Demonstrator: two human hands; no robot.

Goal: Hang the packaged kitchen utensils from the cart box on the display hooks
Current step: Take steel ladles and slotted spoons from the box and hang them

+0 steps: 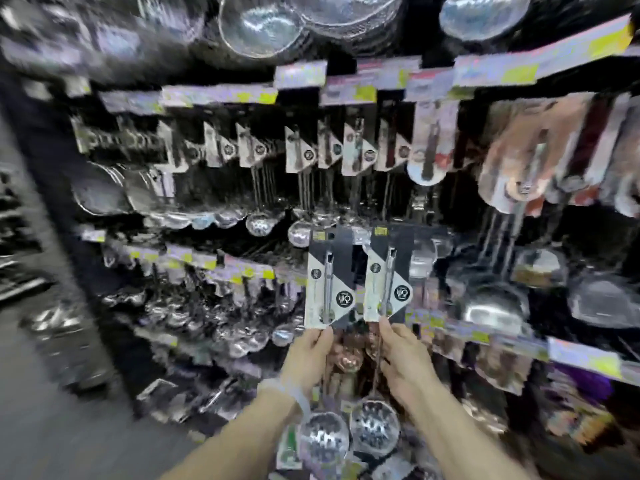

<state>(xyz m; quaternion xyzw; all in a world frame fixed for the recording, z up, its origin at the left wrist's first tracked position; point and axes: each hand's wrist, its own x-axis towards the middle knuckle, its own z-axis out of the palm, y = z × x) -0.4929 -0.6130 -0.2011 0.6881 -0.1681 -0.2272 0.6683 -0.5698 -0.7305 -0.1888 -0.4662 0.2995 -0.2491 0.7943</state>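
Observation:
I hold two packaged slotted ladles upright in front of the display. My left hand [309, 355] grips the handle of the left ladle just below its black-and-white card [327, 282]; its perforated bowl [323, 436] hangs below my wrist. My right hand [401, 358] pinches the right ladle under its card [386, 275], and that bowl [374, 427] hangs beside the other. Both cards' tops are level with the middle row of hooks and price tags. The cart box is out of view.
The black display wall carries rows of hanging carded ladles [301, 150] and skimmers, with price-tag strips [346, 84] above each row. Metal bowls and strainers [263, 26] sit on top. Grey aisle floor [52, 427] lies to the left. The view is blurred.

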